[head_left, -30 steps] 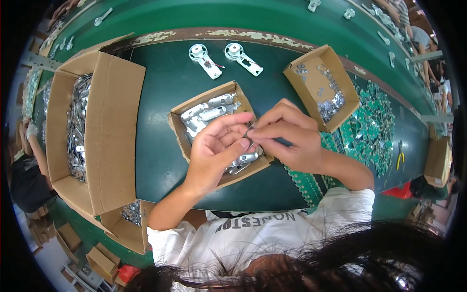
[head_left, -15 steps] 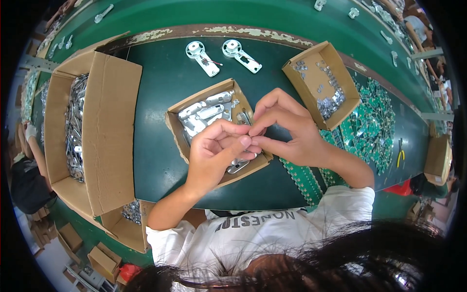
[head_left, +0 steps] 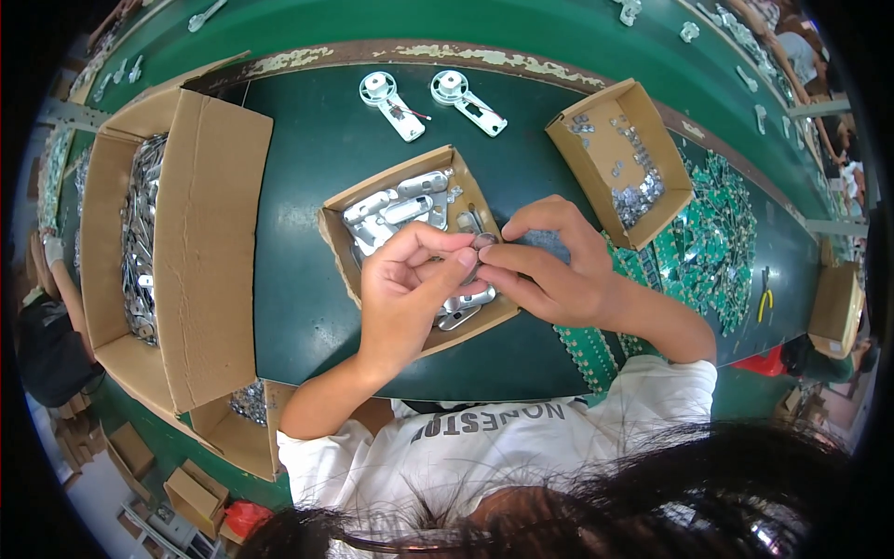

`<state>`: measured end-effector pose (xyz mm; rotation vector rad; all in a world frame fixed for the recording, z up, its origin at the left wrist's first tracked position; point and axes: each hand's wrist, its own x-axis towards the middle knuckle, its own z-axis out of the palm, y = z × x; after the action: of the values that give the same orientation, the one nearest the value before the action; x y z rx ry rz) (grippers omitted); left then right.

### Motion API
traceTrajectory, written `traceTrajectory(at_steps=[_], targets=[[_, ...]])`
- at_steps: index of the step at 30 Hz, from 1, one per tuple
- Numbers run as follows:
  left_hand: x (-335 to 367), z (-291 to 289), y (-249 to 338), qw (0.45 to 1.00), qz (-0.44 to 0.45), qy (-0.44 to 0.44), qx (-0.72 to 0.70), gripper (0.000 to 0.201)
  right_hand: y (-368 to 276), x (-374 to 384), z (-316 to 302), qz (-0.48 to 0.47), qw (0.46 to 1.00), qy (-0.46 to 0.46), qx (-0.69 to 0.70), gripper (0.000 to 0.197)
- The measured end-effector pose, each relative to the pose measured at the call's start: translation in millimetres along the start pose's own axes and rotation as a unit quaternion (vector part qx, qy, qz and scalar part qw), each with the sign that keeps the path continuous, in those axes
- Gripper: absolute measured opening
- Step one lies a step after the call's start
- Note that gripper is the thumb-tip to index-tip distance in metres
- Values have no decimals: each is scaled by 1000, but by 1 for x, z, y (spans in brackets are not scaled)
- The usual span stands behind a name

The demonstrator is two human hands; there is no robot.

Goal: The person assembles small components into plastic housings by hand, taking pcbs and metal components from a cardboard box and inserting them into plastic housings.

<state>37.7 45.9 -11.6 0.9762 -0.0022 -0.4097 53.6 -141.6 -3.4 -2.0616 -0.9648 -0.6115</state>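
Note:
Over a small cardboard box (head_left: 337, 270) of shiny metal casings (head_left: 407, 211), my two hands meet fingertip to fingertip. A small grey metal piece (head_left: 484, 240) shows between them. My left hand (head_left: 406, 291) pinches it with thumb and forefinger, the other fingers curled. My right hand (head_left: 563, 270) grips the same piece from the other side, its forefinger raised and bent. The fingers cover most of the piece, so its full shape is hidden. Beyond the box, two white arm-shaped parts with round heads, a left one (head_left: 406, 123) and a right one (head_left: 480, 114), lie on the table.
To the left stands a large cardboard box (head_left: 209, 252) full of long metal parts. A smaller box (head_left: 666, 210) at the right holds little metal pieces, beside a heap of green circuit boards (head_left: 722, 242). Yellow-handled pliers (head_left: 765, 303) lie farther right. A green conveyor (head_left: 372, 23) runs behind.
My right hand has shifted slightly down and right, and its fingers have opened up a little. The grey piece now shows between the fingertips. My left hand has barely moved.

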Motion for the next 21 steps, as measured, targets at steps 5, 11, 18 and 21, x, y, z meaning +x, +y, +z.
traceTrajectory(at_steps=[5,11,18,21], targets=[[1,-2,-4,999,24,-18,-18,10,1,0,3,-11,1000,14,-11,29],[1,0,-1,999,25,-18,-13,9,-2,1,3,11,1000,6,1,27],[1,1,-3,999,27,-11,-15,10,-3,0,2,40,999,-4,14,27],[1,1,-2,999,25,-16,-17,11,-3,0,2,34,999,-1,2,28]])
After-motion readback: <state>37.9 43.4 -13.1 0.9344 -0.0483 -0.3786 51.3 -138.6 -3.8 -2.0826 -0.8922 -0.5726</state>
